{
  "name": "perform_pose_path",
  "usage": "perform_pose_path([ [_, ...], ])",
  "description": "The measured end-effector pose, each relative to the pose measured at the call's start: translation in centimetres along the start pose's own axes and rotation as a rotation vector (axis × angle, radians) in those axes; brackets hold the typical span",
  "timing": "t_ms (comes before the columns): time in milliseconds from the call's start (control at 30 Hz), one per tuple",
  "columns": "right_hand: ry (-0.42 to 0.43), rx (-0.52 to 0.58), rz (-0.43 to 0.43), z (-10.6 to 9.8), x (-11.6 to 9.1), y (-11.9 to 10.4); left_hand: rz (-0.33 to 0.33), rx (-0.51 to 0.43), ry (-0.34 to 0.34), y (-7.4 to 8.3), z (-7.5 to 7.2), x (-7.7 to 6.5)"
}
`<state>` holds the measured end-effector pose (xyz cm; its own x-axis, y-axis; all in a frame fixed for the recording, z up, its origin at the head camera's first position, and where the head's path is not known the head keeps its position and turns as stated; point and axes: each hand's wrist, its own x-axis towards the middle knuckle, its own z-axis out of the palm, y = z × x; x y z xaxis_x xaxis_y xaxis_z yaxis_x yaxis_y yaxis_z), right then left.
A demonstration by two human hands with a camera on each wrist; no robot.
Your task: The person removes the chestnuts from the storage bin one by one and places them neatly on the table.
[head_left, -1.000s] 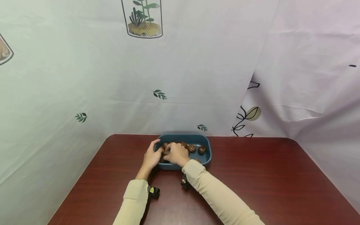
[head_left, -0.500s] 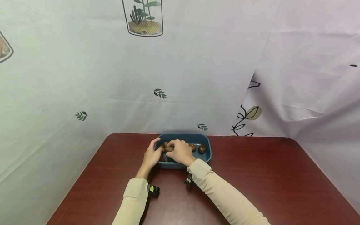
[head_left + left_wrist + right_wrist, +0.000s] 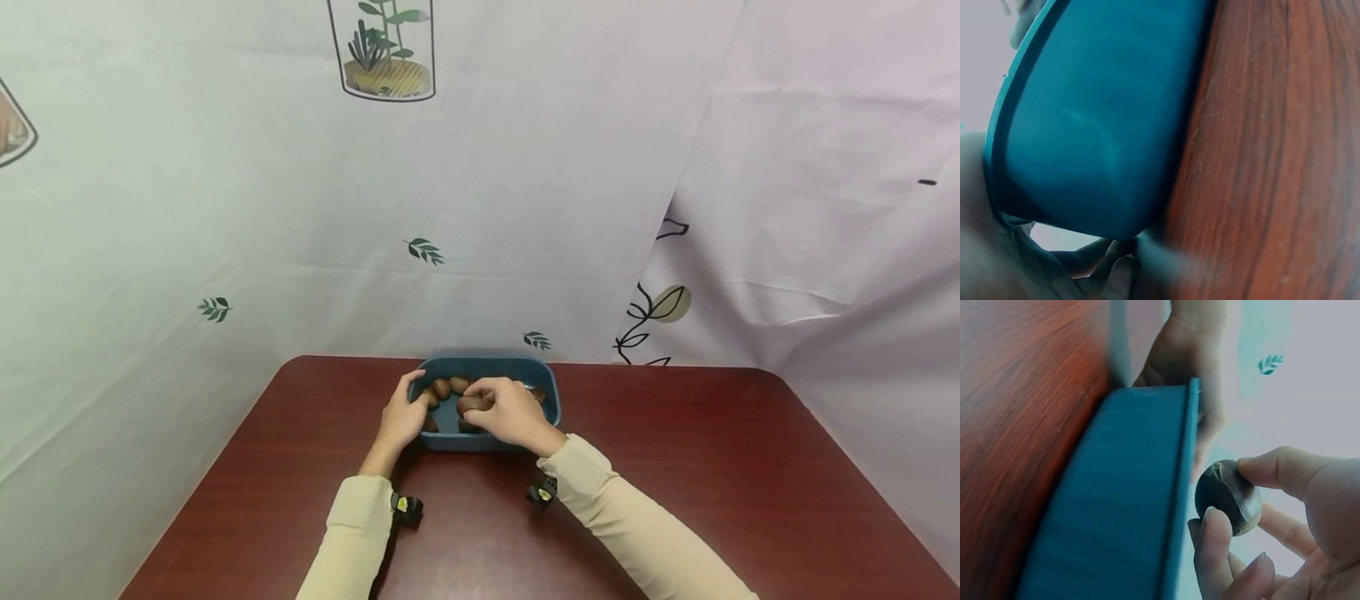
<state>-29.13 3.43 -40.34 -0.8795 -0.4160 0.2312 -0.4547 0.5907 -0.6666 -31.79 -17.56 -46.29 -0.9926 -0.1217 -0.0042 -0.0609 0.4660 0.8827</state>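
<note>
A blue rectangular tray (image 3: 480,443) stands at the far side of the table with several brown chestnuts (image 3: 441,387) inside. My left hand (image 3: 402,417) grips its left end, thumb over the rim and fingers outside; in the left wrist view the fingers (image 3: 1119,275) wrap below the tray's corner. Over the middle of the tray, my right hand (image 3: 513,412) pinches a chestnut (image 3: 1229,497) between thumb and fingers. A slit in its shell shows in the right wrist view. The right hand hides part of the tray's right side.
The dark red wooden table (image 3: 675,467) extends on both sides and in front of the tray. A pale printed cloth (image 3: 480,208) hangs right behind the table's far edge. Small black cameras (image 3: 542,492) sit at both wrists.
My right hand has moved right from the tray's left part to its middle, lifting a chestnut. More of the tray floor shows on the left. The left hand stays on the rim.
</note>
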Motion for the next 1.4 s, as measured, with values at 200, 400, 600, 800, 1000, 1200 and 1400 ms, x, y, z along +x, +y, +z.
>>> perform_pose_path([
  [200,0.015,0.025,0.016,-1.5,-1.8,-0.2,0.01,-0.007,-0.007,0.2,0.0,0.0],
  [400,0.046,0.052,0.036,-2.5,-3.4,0.0,-0.005,0.024,0.008,0.2,-0.1,0.2],
  [600,0.086,0.094,0.032,-3.8,-4.8,0.5,0.0,0.024,0.01,0.2,0.0,0.3],
  [800,0.119,0.098,0.032,-5.0,-6.3,1.7,-0.009,0.019,0.008,0.1,0.0,0.3],
  [1000,0.153,0.106,0.067,-5.8,-7.3,2.6,-0.005,0.014,0.01,0.3,-0.3,0.2],
  [1200,0.178,0.107,0.08,-6.0,-8.0,3.8,-0.008,0.011,0.004,0.3,-0.3,0.2],
  [1400,0.193,0.11,0.1,-6.2,-8.5,4.6,-0.013,0.009,0.0,0.3,-0.1,0.2],
])
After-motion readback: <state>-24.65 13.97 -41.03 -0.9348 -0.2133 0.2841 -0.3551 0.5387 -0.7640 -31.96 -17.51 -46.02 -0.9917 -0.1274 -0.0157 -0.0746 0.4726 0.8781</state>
